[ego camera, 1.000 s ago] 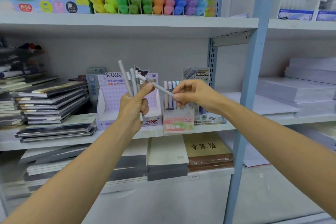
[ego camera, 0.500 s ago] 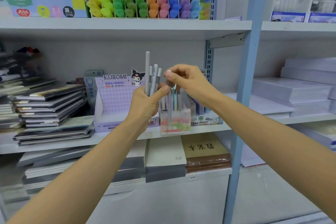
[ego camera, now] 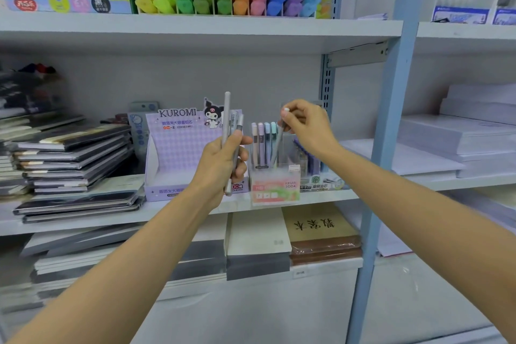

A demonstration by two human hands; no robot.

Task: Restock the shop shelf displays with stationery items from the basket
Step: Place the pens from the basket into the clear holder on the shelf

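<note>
Left hand (ego camera: 220,165): fist round bundle of grey pens (ego camera: 226,120), slim matte barrels, upright, in front of cardboard Kuromi box (ego camera: 178,148).
Right hand (ego camera: 307,128): fingertips pinch top of one grey pen (ego camera: 277,148), tilted, lower end inside clear plastic holder (ego camera: 290,176), beside four pastel pens (ego camera: 264,145).
Holder at shelf (ego camera: 83,220) front edge; free room in its right half.

"KUROMI" — purple display box (ego camera: 178,148); "FRUIT SODA" — clear pen holder (ego camera: 275,187).
</note>
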